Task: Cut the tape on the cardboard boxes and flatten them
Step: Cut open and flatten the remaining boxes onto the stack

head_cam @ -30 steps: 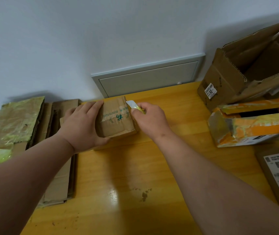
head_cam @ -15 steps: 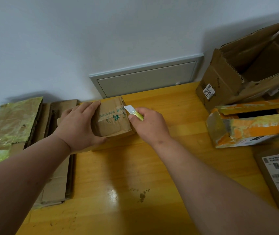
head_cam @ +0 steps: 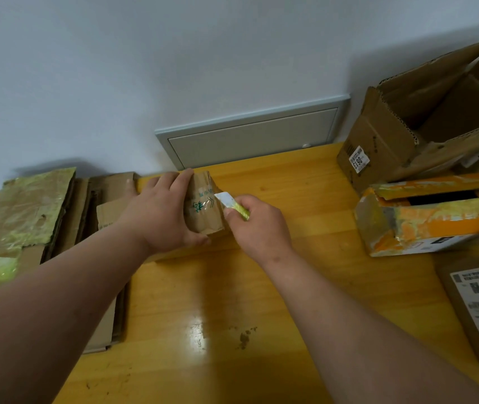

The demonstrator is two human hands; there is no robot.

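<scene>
Box (head_cam: pixel 203 208) stands at the table's (head_cam: pixel 305 205) 12 o'clock, the left hand (head_cam: pixel 162 214) clamped on it. Right hand (head_cam: pixel 258 225), at its 3 o'clock, pinches a cutter (head_cam: pixel 232 206), blade on the tape. Cutting is in hand; next, I think, a steady pull along the seam.
</scene>
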